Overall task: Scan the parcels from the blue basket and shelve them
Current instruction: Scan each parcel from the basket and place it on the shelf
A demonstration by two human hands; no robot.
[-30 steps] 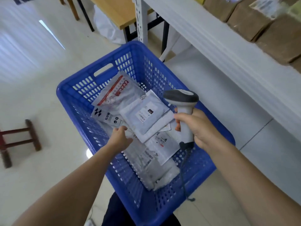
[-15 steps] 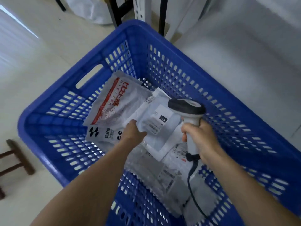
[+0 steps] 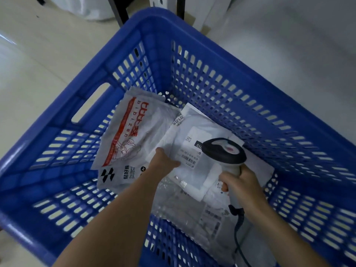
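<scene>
step in hand: scan, first parcel of the pile. blue basket (image 3: 221, 60) fills the view; the parcels lie flat on its floor, none shelved yet by the look of it.

left hand (image 3: 165, 163) grips the 9 o'clock edge of the white parcel (image 3: 194, 132), thumb on top beside the printed label, other fingers curled under and hidden. right hand (image 3: 243, 186) is wrapped tight round the grip of the scanner (image 3: 224, 151), whose head hangs just above the label's 3 o'clock side. cable (image 3: 238, 237) trails to 6 o'clock.

red-printed parcel (image 3: 131, 132) sits at 9 to 10 o'clock of the white one, partly under it; clear bag (image 3: 190, 214) at 6 o'clock.

judgement: next move needs the barcode flat and facing the scanner window, then lifting the parcel out toward the shelf.
</scene>
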